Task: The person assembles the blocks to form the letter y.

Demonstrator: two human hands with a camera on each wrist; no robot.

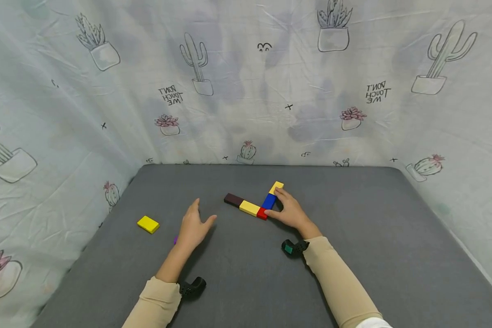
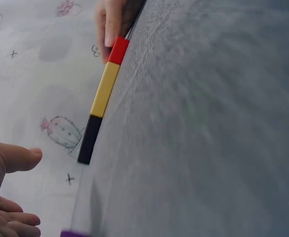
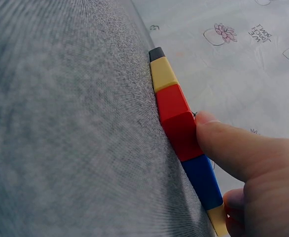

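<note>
My right hand (image 1: 289, 210) spans a short row of flat blocks: its thumb is on the red block (image 3: 181, 133), its fingers are at the yellow end block (image 1: 276, 186), and the blue block (image 1: 269, 201) lies between. From the red corner a second arm runs left, with a pale yellow block (image 1: 249, 208) and then a dark block (image 1: 233, 199). To the left of these, my left hand (image 1: 192, 228) holds nothing, thumb and fingers spread apart. It partly hides a purple block (image 1: 176, 239).
A loose yellow block (image 1: 148, 224) lies on the left of the grey table (image 1: 238, 273). A pale curtain printed with cacti (image 1: 246, 91) closes off the back and both sides. Each wrist wears a black device.
</note>
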